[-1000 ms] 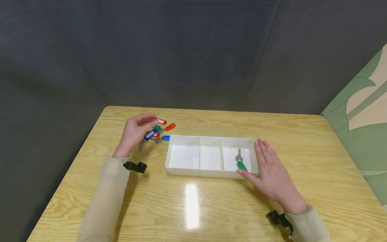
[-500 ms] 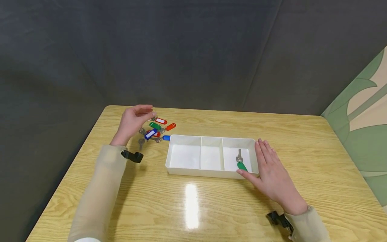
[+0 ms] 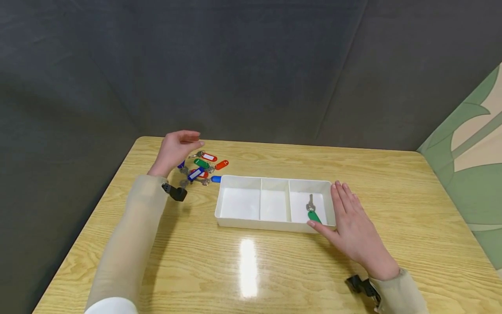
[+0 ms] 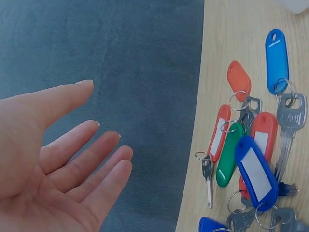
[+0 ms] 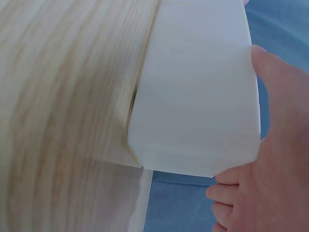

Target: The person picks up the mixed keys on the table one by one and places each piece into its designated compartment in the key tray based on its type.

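My left hand hovers at the far left of the table, just left of and above a pile of tagged keys, with thumb and fingers apart and nothing between them. The pile holds a green tag, a white-labelled blue tag, several red tags and a bright blue tag, all with metal keys on rings. My right hand rests at the right end of a white three-compartment tray, straight fingers along its end wall and thumb over the near rim. A green-tagged key lies in the right compartment.
The wooden table ends at the back against a dark grey cloth. The bright blue tag lies right at the tray's left end. A leaf-patterned panel stands off the right side.
My left hand has moved back and away from the pile, uncovering the green tag, a small key and a dark blue tag. My right hand and the tray stay as they were.
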A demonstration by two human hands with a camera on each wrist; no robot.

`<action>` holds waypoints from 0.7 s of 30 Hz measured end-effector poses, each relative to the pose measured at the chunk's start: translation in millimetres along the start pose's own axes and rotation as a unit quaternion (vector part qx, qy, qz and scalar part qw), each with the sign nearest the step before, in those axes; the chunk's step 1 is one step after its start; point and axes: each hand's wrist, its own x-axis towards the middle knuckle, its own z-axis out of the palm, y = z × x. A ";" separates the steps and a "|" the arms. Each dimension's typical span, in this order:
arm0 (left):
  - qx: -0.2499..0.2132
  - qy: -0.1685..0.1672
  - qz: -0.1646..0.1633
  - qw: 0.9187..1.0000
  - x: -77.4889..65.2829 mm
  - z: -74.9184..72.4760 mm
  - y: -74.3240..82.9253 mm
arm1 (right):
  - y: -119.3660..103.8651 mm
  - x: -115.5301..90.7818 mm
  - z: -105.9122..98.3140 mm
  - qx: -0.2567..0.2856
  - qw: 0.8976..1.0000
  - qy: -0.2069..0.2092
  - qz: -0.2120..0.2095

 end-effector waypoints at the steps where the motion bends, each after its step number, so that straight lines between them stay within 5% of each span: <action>1: 0.000 -0.002 0.000 1.000 1.5 0.4 -0.4 | -0.1 0.0 0.2 0.000 1.000 0.000 0.000; 21: -0.002 -0.067 -0.056 0.996 8.1 18.9 -42.7 | -0.3 2.4 2.1 0.000 1.000 -0.003 0.002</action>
